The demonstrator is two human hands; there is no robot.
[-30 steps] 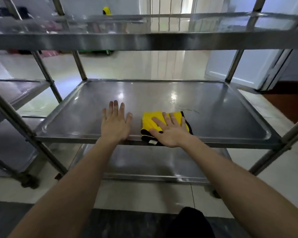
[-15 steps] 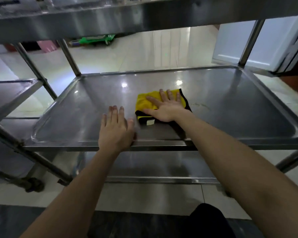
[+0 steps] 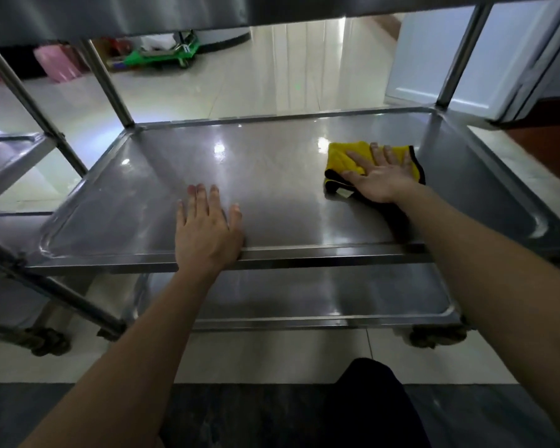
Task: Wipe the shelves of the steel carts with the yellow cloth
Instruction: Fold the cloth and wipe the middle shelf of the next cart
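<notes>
Right hand [image 3: 380, 177]: flat on the yellow cloth [image 3: 343, 160], palm down, fingers [image 3: 376, 153] straight and slightly spread, pressing rather than pinching.
Yellow cloth: folded, black trim at the edges, a small white tag at its near corner; lying on the right half of the middle shelf [image 3: 272, 176], toward the back, mostly under the right hand.
Left hand [image 3: 207, 229]: flat and empty on the front-left part of the same shelf, heel of the palm over the front rim, fingers close together, thumb out to the right.
Gap between hands: well apart, bare steel between them.
Middle shelf: shallow steel tray with a raised rim, shiny, showing bright reflections of light.
Lower shelf [image 3: 320, 295]: another steel tray directly beneath, nothing seen on it.
Top shelf [image 3: 117, 14]: only its underside and front edge visible along the upper border.
Second cart [image 3: 10, 160]: at the left, just beside the first, its shelf at about the same height.
Floor [image 3: 256, 66]: pale glossy tiles; a green trolley [image 3: 162, 54] and a pink bag [image 3: 60, 64] far behind.
</notes>
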